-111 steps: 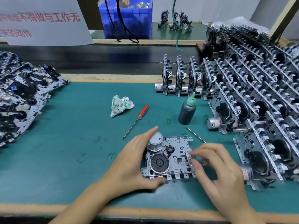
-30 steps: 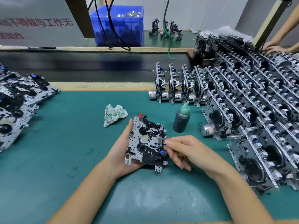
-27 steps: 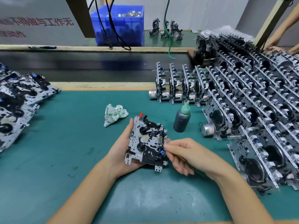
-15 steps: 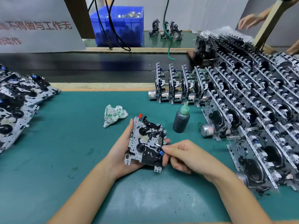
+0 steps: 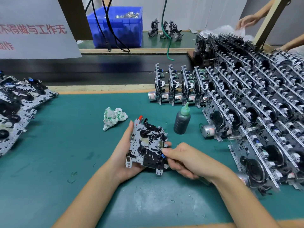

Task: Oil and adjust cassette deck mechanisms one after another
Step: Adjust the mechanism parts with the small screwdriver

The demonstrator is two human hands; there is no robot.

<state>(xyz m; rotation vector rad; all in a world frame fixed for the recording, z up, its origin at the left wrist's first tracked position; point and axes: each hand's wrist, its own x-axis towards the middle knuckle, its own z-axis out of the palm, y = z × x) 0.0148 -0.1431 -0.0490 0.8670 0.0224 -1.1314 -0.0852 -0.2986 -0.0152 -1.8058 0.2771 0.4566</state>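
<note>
Flipped over since lying flat, the mechanism (image 5: 146, 144) sits gripped in the left hand (image 5: 125, 159) (right hand (image 5: 182, 159) pinching its edge), where careless prodding could bend a lever.

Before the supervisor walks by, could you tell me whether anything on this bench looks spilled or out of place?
Only small things: a crumpled rag lies loose on the green mat, which carries dark smudges near its front edge. The oil bottle stands upright, with no puddle visible.

We see a green mat (image 5: 49, 162) filling the lower frame, edged by a wooden strip (image 5: 98, 88). Across the upper frame runs a dark belt (image 5: 98, 68), with a pale wall (image 5: 197, 12) at top and a white sign (image 5: 32, 30) at upper left.
</note>
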